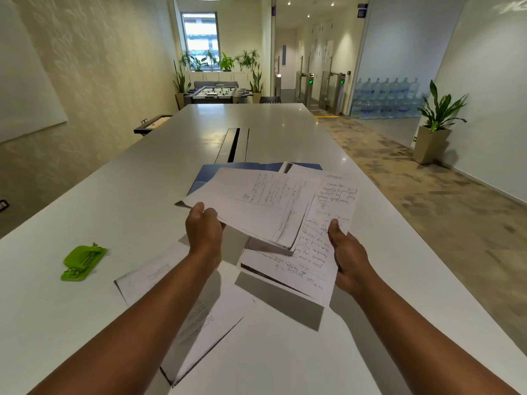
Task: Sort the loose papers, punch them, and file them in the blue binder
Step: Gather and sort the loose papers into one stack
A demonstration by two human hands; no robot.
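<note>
My left hand (204,223) grips the near edge of a stack of handwritten papers (256,203) held above the white table (85,212). My right hand (346,252) holds a separate handwritten sheet (319,246) by its right edge, partly under the stack. The blue binder (211,173) lies flat on the table behind the papers, mostly hidden by them. A green hole punch (82,262) sits on the table to the left, apart from both hands. Two loose sheets, one (148,273) below my left forearm and another (211,332) nearer me, lie on the table.
A dark cable slot (233,143) runs along the table's middle, beyond the binder. The table's right edge borders a carpeted walkway with a potted plant (436,121). A foosball table (218,94) stands far behind.
</note>
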